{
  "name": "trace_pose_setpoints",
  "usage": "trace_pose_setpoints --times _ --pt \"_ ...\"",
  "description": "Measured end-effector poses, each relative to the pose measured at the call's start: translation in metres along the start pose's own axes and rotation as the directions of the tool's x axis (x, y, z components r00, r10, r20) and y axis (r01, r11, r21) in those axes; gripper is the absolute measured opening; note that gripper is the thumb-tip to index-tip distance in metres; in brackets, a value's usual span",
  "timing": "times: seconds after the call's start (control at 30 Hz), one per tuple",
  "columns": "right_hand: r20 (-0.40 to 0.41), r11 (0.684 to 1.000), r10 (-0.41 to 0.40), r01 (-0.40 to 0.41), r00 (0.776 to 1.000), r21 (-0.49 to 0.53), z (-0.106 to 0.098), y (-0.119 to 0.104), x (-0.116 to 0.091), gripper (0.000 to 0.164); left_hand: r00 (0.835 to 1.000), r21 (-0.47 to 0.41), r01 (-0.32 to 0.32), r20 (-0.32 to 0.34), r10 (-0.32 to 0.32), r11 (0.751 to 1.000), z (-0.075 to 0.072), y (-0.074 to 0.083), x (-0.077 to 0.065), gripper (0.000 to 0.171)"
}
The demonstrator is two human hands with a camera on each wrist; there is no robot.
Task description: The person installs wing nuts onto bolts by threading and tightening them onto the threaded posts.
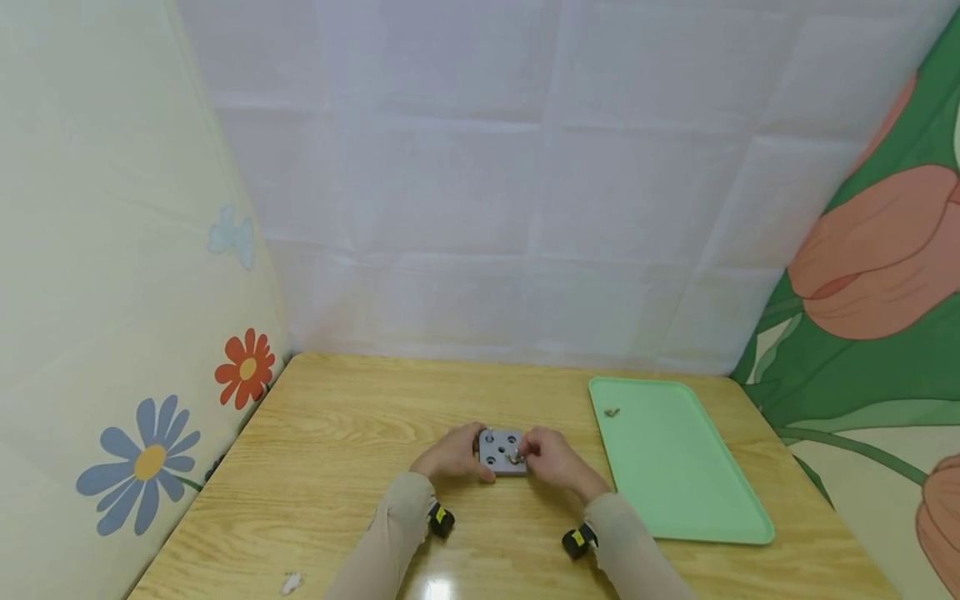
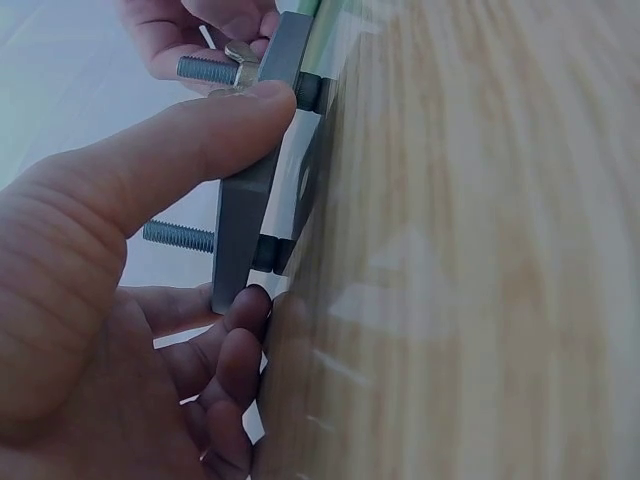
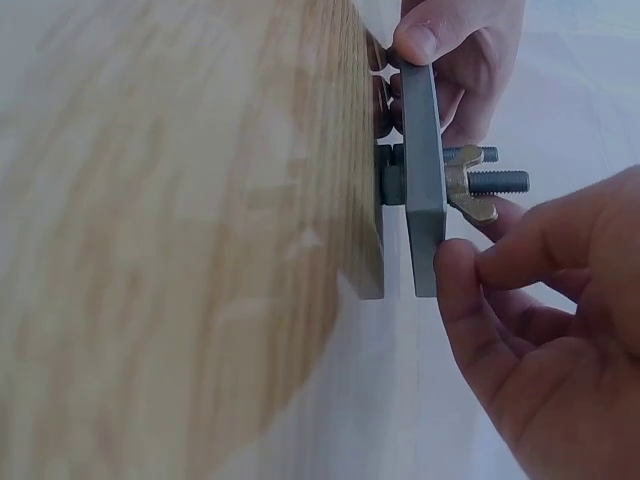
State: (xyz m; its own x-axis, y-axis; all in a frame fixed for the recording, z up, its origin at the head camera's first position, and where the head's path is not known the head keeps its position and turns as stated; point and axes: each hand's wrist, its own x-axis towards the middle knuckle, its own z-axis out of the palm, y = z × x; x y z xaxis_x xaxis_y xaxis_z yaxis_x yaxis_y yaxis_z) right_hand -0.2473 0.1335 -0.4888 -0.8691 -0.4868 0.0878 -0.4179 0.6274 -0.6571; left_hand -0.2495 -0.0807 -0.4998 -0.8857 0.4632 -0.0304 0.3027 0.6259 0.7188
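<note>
We see the plate (image 1: 501, 462) between our hands, just above the desk (image 1: 360, 417): our left hand (image 1: 452, 454) pinches its left edge; our right hand (image 1: 553, 460) bends beside the wing nut (image 3: 457, 183), whether pinching it we cannot tell.

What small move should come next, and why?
Perhaps the right hand should turn the wing nut slightly: hand and nut are close together, the bolt protrudes beyond the nut, and the left hand has its grip on the gray plate.
</note>
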Motion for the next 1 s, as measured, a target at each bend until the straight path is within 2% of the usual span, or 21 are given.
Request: trace_pose_setpoints --times 0.2,0.33,0.53,0.67,1.0 --pt "-0.001 1.0 -0.017 0.017 1.0 -0.025 -0.0014 -0.0024 -0.0006 0.011 1.0 -0.013 -0.009 0.003 0.009 1.0 0.0003 -0.0006 -0.0002 0.072" --pt "0.01 1.0 -0.014 0.014 1.0 0.006 -0.0011 -0.0028 -0.0008 0.006 1.0 -0.017 -0.007 0.001 0.007 1.0 0.0004 -0.0006 -0.0004 0.071" --pt "0.025 0.998 -0.002 0.0 1.0 0.07 0.0004 -0.0019 -0.0009 0.017 1.0 -0.012 -0.007 -0.004 0.007 1.0 0.0012 0.0 -0.0008 0.072" --pt "0.024 0.999 0.005 -0.006 1.0 0.047 0.0002 -0.0012 -0.0013 0.012 1.0 -0.028 -0.011 0.0 0.011 1.0 0.0015 0.0005 -0.0017 0.071" --pt "0.012 1.0 0.019 -0.019 1.0 -0.011 -0.0007 -0.0031 -0.0016 0.016 1.0 -0.034 0.014 0.002 -0.014 0.999 0.0011 -0.0003 -0.0006 0.074"
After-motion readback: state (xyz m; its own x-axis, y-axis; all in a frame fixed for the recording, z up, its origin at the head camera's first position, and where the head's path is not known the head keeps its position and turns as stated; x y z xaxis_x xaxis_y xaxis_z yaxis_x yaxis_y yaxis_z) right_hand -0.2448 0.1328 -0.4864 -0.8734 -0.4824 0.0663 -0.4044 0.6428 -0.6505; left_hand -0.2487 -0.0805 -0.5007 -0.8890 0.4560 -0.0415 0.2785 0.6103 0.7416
